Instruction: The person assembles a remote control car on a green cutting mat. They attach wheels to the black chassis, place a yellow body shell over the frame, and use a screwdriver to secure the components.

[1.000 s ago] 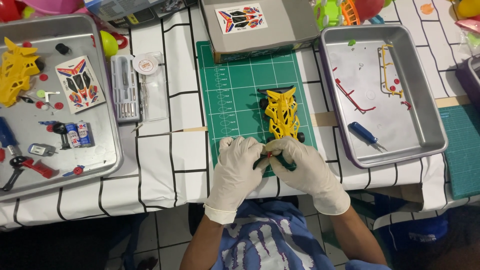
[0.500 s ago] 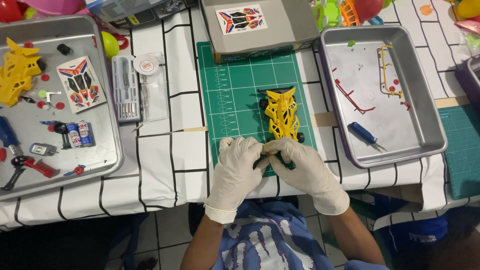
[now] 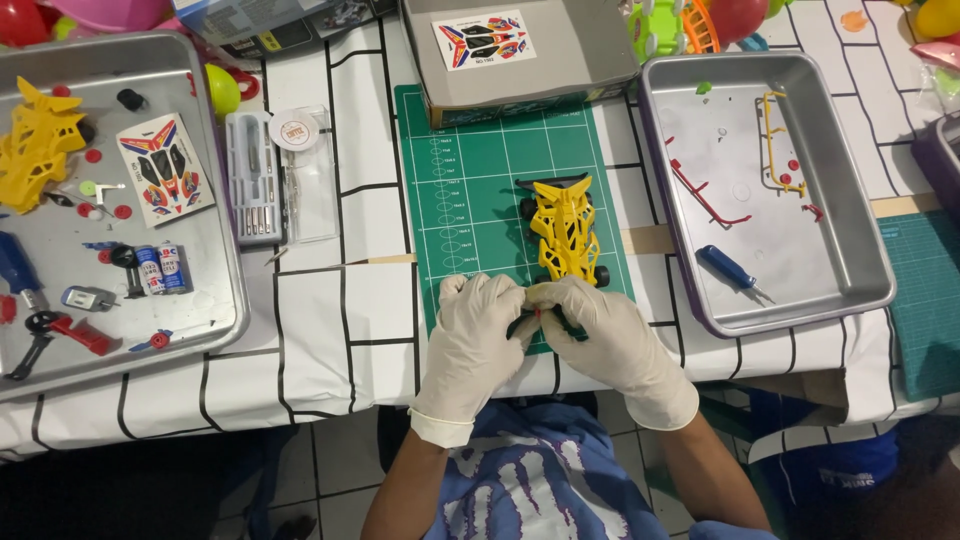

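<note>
Looking down at the green cutting mat point(image 3: 470, 190), I've got my left hand point(image 3: 478, 340) and right hand point(image 3: 610, 335) in white gloves, fingers pinched together on the rear end of the yellow toy race car point(image 3: 566, 235), with a tiny red part between the fingertips. The car sits on the mat's right side, nose pointing away from me. Metal trays sit on both sides, the right tray point(image 3: 860, 230) holding a blue screwdriver point(image 3: 730, 270).

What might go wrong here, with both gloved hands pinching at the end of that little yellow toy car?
The left hand and right hand meet over the near end of the yellow car, close to the table's edge, so a small piece slipping from the gloved fingers might drop to the floor. They also cover the spot being worked on, so a misfit could go unnoticed. Squeezing hard might shift or strain the thin frame.
</note>
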